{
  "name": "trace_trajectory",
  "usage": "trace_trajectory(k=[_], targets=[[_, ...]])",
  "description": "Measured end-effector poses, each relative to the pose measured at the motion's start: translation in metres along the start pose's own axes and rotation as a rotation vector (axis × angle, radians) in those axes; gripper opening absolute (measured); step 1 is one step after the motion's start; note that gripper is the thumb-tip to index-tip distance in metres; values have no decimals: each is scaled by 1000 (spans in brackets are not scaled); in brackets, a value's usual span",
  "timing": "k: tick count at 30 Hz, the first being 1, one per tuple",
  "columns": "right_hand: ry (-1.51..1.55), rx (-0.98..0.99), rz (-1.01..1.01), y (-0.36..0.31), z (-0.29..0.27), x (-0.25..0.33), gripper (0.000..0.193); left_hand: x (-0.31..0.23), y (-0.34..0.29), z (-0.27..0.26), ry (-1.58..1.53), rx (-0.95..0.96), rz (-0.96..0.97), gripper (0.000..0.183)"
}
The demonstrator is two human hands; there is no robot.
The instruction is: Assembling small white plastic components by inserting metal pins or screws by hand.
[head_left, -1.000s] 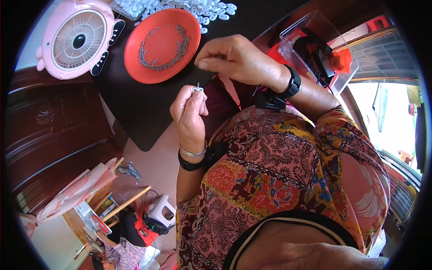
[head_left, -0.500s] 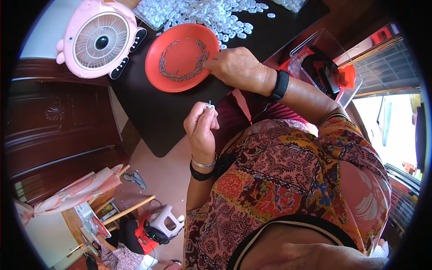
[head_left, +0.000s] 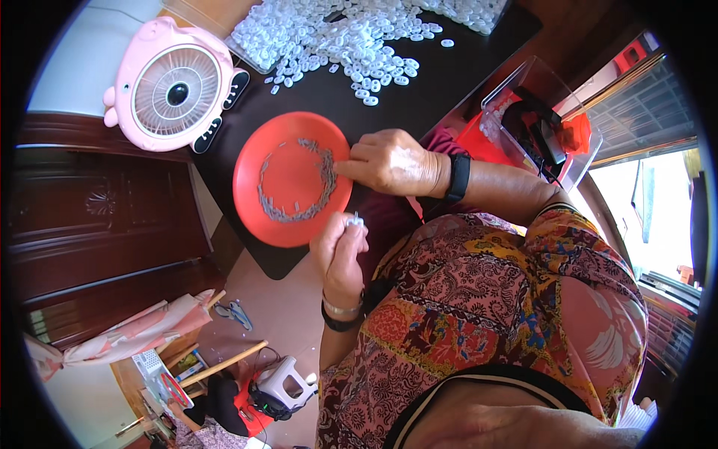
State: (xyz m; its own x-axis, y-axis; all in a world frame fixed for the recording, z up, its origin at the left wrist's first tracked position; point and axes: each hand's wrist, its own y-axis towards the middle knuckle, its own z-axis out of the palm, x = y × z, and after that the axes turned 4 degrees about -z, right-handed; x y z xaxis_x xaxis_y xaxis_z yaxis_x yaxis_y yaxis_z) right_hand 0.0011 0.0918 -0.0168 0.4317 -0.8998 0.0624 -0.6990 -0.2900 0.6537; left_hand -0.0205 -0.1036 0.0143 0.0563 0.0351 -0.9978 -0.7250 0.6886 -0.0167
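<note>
The left hand (head_left: pixel 340 251) pinches a small white clip (head_left: pixel 354 220) between closed fingers, just off the near rim of the red plate (head_left: pixel 288 161). The right hand (head_left: pixel 390 161) rests its bunched fingertips on the ring of thin metal pins (head_left: pixel 299 213) in the plate; picking a single pin cleanly seems wise. Beyond, on the black table (head_left: pixel 441 75), lie a heap of white clips (head_left: pixel 351 34) and a pink fan (head_left: pixel 173 90).

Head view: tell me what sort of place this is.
Probably a home work table used for small piecework assembly. A heap of small white plastic parts lies on the dark table, a red plate holds tiny metal pieces, and a pink desk fan stands beside dark wooden furniture.
</note>
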Motion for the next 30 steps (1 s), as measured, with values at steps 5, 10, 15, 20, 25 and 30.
trace_trajectory(k=[5,10,15,20,25,30], targets=[[44,-21,-63,7,8,20,22,-17,-27,-10,104,-43,22,17],[148,-55,-141,16,22,43,27,-21,-42,-17,27,-102,78,14],[159,-17,-141,14,23,51,24,-14,-44,-20,61,-96,117,15],[71,80,-39,10,19,41,10,-7,-40,-21,16,-97,28,16],[-8,115,105,12,6,23,9,-6,-34,-21,52,-32,59,19],[-97,122,190,8,2,2,14,-4,-30,-18,25,-49,38,19]])
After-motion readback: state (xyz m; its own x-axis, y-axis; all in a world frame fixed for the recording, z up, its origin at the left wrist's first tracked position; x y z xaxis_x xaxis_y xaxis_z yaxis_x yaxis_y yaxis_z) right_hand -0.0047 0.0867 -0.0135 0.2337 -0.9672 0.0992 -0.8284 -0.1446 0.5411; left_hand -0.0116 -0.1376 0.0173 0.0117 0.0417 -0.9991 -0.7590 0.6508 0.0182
